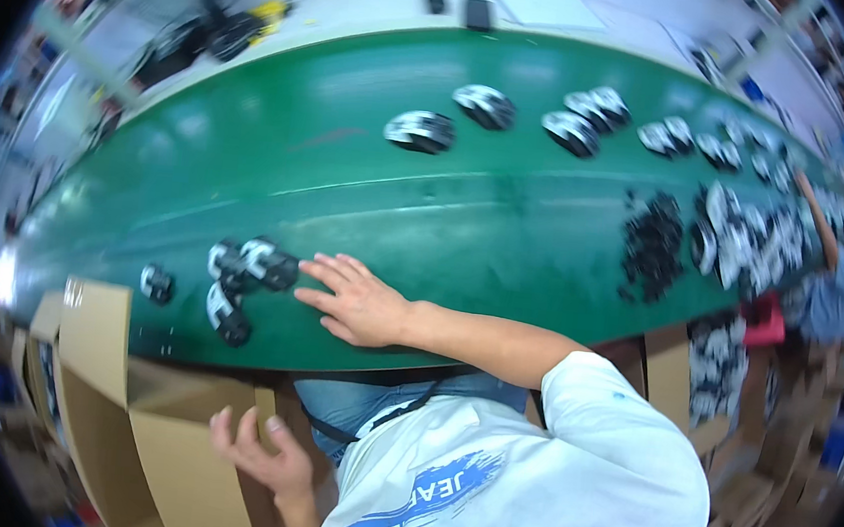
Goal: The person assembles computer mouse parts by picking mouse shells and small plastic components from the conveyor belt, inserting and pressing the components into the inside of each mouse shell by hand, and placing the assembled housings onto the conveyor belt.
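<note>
Stretched out over the green table (503, 261), my right hand (363, 306) has its fingers spread and holds nothing. Just left of its fingertips lies a rounded black-and-white piece (269, 263), whose kind I cannot make out. Two similar pieces, one behind (226, 262) and one nearer me (227, 314), rest close against it. A smaller-looking piece (157, 284) lies alone farther left. My left hand (268, 456), fingers apart and empty, hovers below the table edge beside an opened cardboard box (186, 464).
More black-and-white pieces (420, 131) stand in a line along the table's far side. To the right are a heap of small black parts (654, 246) and a pile of white parts (746, 237). Another person (838, 295) reaches in there. A fan (204, 4) stands at the back left.
</note>
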